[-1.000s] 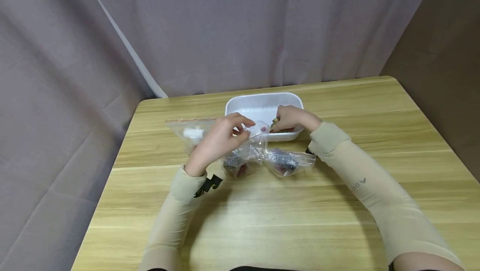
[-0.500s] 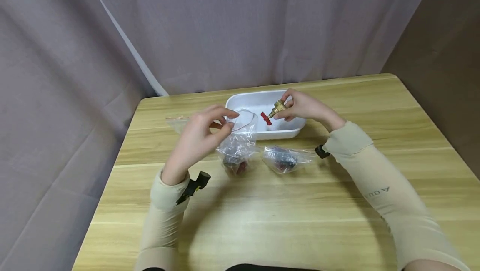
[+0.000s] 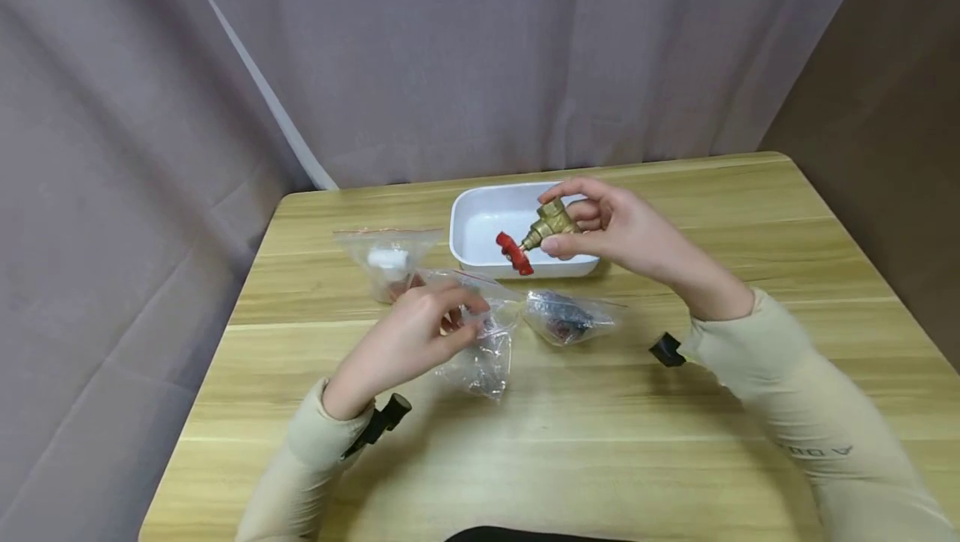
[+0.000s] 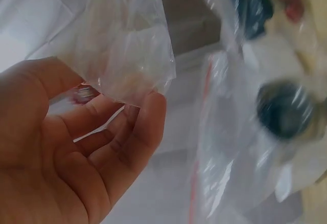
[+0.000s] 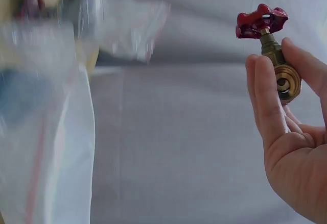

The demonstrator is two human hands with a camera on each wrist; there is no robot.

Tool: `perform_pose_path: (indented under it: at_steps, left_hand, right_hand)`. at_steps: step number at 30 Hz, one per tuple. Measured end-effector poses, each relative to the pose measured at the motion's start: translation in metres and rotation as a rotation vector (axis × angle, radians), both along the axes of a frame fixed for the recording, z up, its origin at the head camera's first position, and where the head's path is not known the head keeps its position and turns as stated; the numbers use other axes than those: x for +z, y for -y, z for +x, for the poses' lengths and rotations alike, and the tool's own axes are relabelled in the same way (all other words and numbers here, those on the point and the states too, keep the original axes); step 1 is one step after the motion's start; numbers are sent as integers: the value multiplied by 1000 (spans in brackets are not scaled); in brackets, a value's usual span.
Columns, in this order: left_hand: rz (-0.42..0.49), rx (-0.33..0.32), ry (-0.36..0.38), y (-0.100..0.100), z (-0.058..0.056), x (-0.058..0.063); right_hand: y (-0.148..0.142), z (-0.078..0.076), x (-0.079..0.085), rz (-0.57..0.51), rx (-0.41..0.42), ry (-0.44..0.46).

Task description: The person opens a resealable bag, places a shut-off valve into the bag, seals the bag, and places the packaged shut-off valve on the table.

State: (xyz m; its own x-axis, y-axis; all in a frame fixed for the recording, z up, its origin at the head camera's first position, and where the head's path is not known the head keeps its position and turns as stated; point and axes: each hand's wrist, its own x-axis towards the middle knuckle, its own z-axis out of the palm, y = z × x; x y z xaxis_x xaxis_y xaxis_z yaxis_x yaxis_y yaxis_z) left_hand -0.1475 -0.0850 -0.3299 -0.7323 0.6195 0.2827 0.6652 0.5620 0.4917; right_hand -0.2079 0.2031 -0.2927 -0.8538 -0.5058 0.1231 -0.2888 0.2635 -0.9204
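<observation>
A brass gate valve (image 3: 553, 223) with a red handwheel (image 3: 514, 253) is gripped by my right hand (image 3: 630, 229) above the front right of the white tray (image 3: 471, 265). In the right wrist view, thumb and fingers hold the valve (image 5: 280, 63) by its body, its round brass opening facing the camera. My left hand (image 3: 420, 329) pinches a clear plastic bag (image 3: 487, 367) in front of the tray. The left wrist view has this bag (image 4: 133, 45) between thumb and fingertips; a small red-and-white patch shows behind it.
Left of the tray lies a zip bag (image 3: 375, 254) holding a white piece. Another zip bag (image 3: 562, 318) with a dark part sits in front of the tray. The wooden table (image 3: 570, 459) reaches back to a grey curtain (image 3: 487, 67).
My right hand has lifted the brass valve out of the tray and brought it nearer. My left hand has drawn the plastic bag away from the tray, toward the near side.
</observation>
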Motion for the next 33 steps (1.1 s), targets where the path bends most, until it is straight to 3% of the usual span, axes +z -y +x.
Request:
perform_pose_path:
  at_steps: [5,8,17,25,29,33]
  left_hand:
    - [30,-23,62,-8,6,-12]
    - [62,-29,114,-11,11,-15]
    - [114,-75,200,-13,15,-23]
    - [94,-10,199,-15,16,-24]
    - [100,6,179,-19,17,-24]
    - [95,27,112,-25,18,-27]
  right_hand:
    - [8,30,-11,-60,91,-80]
    - [9,41,-21,-40,119,-148]
    - [9,56,-45,102,104,-357]
    - [12,60,-50,112,126,-485]
    - [13,62,-55,125,105,-470]
    - [15,66,-60,146,10,-434]
